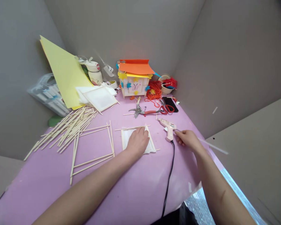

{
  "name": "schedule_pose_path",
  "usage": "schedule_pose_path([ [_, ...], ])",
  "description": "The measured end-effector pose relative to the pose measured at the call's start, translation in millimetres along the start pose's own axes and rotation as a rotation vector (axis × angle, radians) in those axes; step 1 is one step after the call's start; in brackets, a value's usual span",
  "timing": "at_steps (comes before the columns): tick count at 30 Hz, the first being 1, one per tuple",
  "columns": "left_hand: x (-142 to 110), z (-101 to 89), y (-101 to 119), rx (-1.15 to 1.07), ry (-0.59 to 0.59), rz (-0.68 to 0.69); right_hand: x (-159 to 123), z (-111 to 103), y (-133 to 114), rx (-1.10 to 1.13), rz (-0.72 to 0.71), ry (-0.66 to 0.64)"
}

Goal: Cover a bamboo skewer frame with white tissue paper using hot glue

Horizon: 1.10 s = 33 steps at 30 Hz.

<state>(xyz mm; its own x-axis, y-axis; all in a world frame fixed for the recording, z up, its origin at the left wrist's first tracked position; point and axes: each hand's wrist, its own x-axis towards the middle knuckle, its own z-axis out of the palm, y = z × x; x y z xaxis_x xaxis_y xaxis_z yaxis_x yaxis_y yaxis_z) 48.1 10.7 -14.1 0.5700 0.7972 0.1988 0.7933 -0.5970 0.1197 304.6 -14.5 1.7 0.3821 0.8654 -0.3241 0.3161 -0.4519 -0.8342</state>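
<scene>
My left hand (pixel 137 142) lies palm down on a small frame of wooden sticks (pixel 122 140) backed with white paper (pixel 150 147). Its fingers reach the far stick and hide the frame's middle. Over to the right, my right hand (pixel 187 139) pinches a long translucent glue stick (pixel 214 147) just behind a pale pink glue gun (pixel 170 126). The stick runs from the gun's rear through my fingers and out past my wrist. The gun rests on the purple table cover, its nozzle pointing away and left, its black cord (pixel 170 178) trailing toward me.
Left of the small frame lies a larger stick frame (pixel 93 164), with a pile of loose sticks (pixel 67 128) beyond. Pruning shears (pixel 138 111), red-handled scissors (pixel 167 109) and a phone (pixel 174 104) lie farther back. A decorated stick house (pixel 134 84) stands near orange yarn (pixel 154 90).
</scene>
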Motion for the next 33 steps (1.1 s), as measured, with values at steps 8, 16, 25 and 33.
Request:
schedule_pose_path([
  [8,-8.2,-22.1,-20.2,-0.007,-0.009,0.001,-22.9,32.9,-54.0,-0.400,-0.761,0.151],
  [16,-11.7,-31.1,-58.9,0.079,0.069,-0.195,12.2,101.9,-62.7,-0.691,-1.007,-0.034],
  [25,-7.8,-14.1,-61.9,0.084,0.155,-0.218,16.5,114.3,-58.6,-0.765,-1.000,-0.026],
  [33,-8.3,-32.7,-75.1,-0.092,0.101,-0.342,23.5,110.6,-63.7,-0.670,-0.942,-0.063],
])
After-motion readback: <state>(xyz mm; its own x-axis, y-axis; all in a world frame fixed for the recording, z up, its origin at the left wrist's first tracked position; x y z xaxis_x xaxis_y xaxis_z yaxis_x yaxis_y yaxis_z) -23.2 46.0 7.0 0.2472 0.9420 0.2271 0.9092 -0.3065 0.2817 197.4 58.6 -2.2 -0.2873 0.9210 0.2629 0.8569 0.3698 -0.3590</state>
